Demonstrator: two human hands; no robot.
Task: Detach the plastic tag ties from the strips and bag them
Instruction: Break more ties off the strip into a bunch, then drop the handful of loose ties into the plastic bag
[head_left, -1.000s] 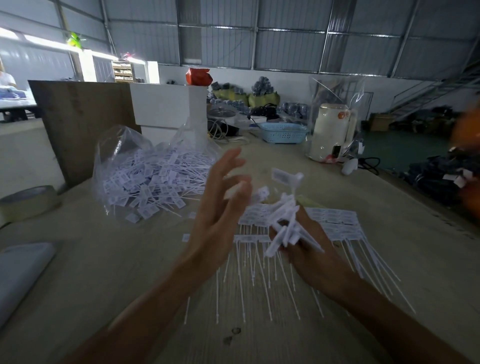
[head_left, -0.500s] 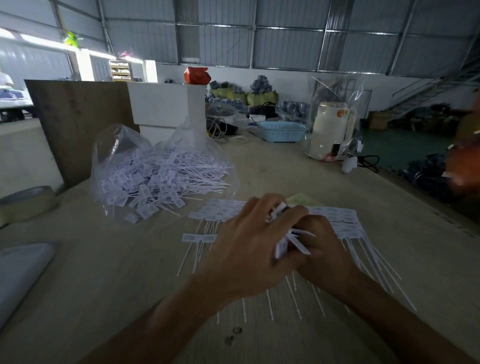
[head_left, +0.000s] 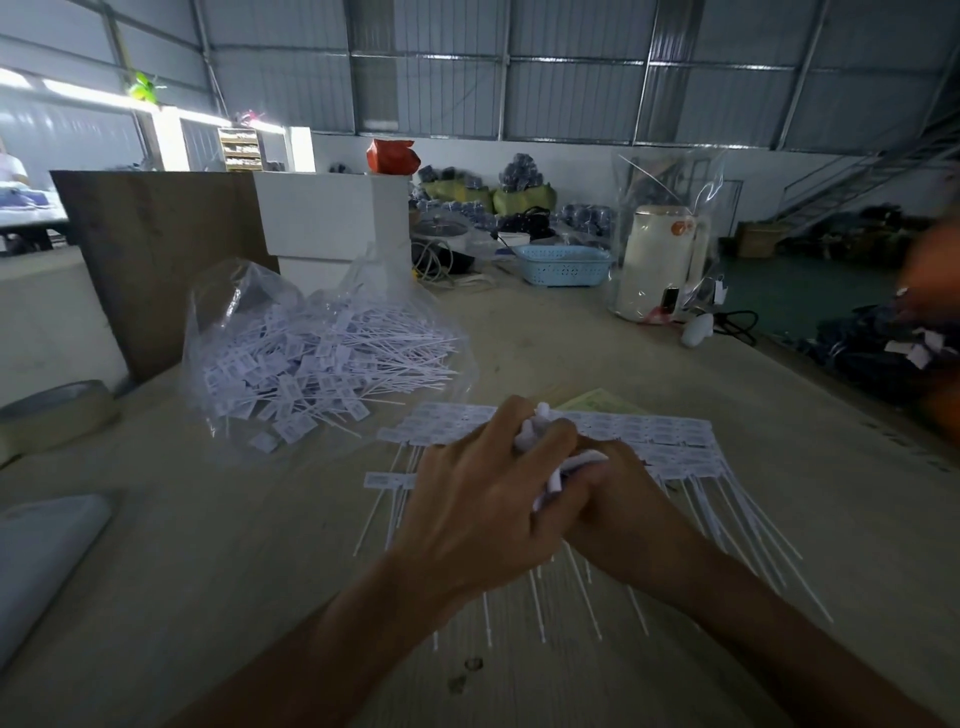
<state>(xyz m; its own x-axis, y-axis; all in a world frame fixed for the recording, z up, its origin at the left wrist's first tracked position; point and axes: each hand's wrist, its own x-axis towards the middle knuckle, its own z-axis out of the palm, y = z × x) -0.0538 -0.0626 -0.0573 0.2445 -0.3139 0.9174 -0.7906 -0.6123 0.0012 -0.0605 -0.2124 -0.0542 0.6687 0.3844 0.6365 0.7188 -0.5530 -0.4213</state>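
Head view: pale wooden tabletop (head_left: 597, 338) in a dim warehouse with corrugated metal walls. A brown board stands at the back left, with a white block beside it. Further back sit a light blue perforated plastic basket (head_left: 563, 265) and a cream electric kettle under clear plastic wrap (head_left: 662, 262). A roll of tape (head_left: 52, 413) lies at the left edge.

My left hand (head_left: 480, 506) and right hand (head_left: 621, 512) meet at the centre, both curled round one bunch of white plastic tag ties (head_left: 553, 457). The left grip is closed over the top of the bunch, the right closed under it. Only a few tag heads poke out between my fingers; the rest is hidden.

Flat strips of joined white tag ties (head_left: 660, 441) lie on the tabletop just behind and under my hands, tails fanning toward me. A clear plastic bag of loose white tag ties (head_left: 322, 364) sits to the left, near the strips.

A blurred orange shape is at the right edge; I can't tell what it is. A grey object is cut off at the lower left.
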